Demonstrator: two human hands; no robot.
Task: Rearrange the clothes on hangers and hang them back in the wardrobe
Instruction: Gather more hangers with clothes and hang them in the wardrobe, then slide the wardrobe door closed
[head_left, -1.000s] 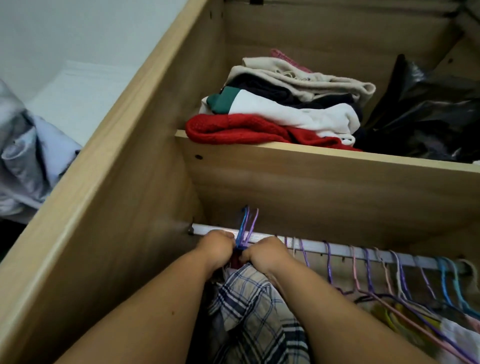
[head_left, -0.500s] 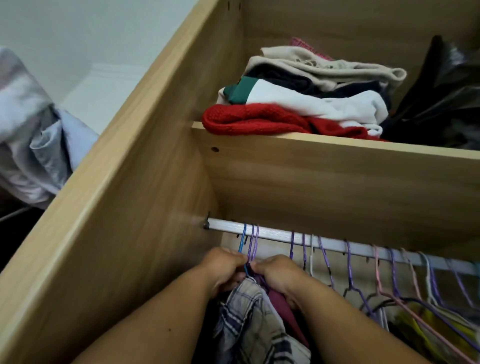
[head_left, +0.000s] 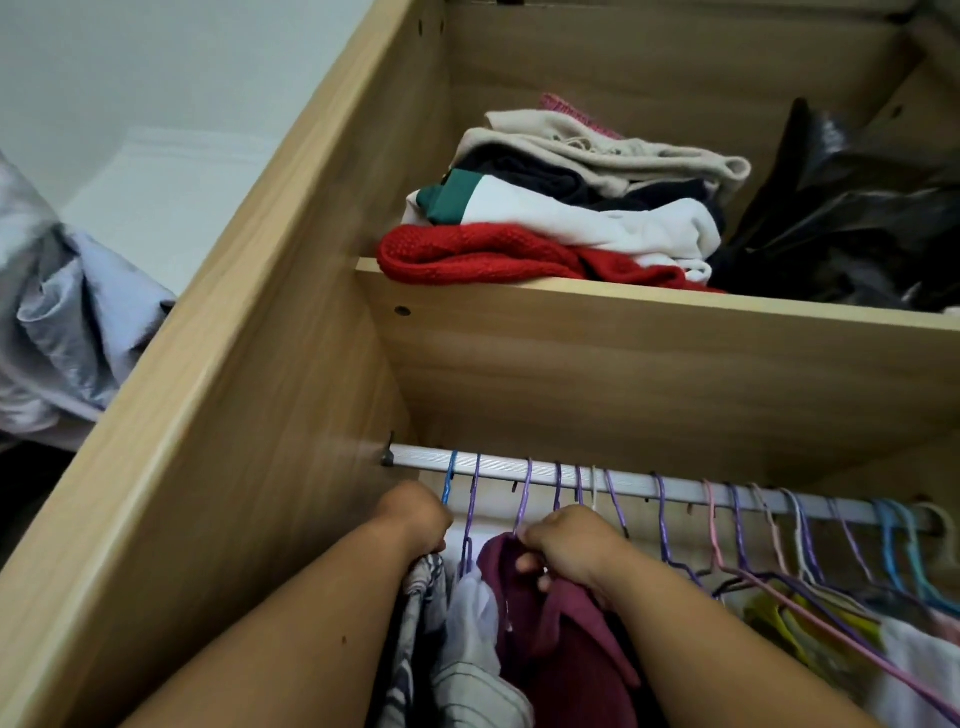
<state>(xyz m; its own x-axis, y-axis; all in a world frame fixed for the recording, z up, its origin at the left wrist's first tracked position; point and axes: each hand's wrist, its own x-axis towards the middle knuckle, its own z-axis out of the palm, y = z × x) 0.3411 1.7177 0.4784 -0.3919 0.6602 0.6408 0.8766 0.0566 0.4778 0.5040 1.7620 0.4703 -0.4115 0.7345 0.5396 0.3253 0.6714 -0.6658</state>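
Partly hidden, left hand (head_left: 415, 514) clutches plaid shirt (head_left: 418, 597); right hand (head_left: 571, 545) pinches maroon garment (head_left: 561, 634).

A maroon garment (head_left: 566, 639), pinched at its collar by the right hand (head_left: 571, 545), hangs from a purple hanger (head_left: 523, 499) on the silver rail (head_left: 649, 486) of a light wooden wardrobe (head_left: 249, 415). Left of it hang a white garment (head_left: 470, 613) and a checked shirt (head_left: 415, 613), the latter gripped by the left hand (head_left: 415, 514). Further coloured hangers (head_left: 712, 525) line the rail rightward.

Bare forearms (head_left: 291, 639), bare hands (head_left: 415, 514).
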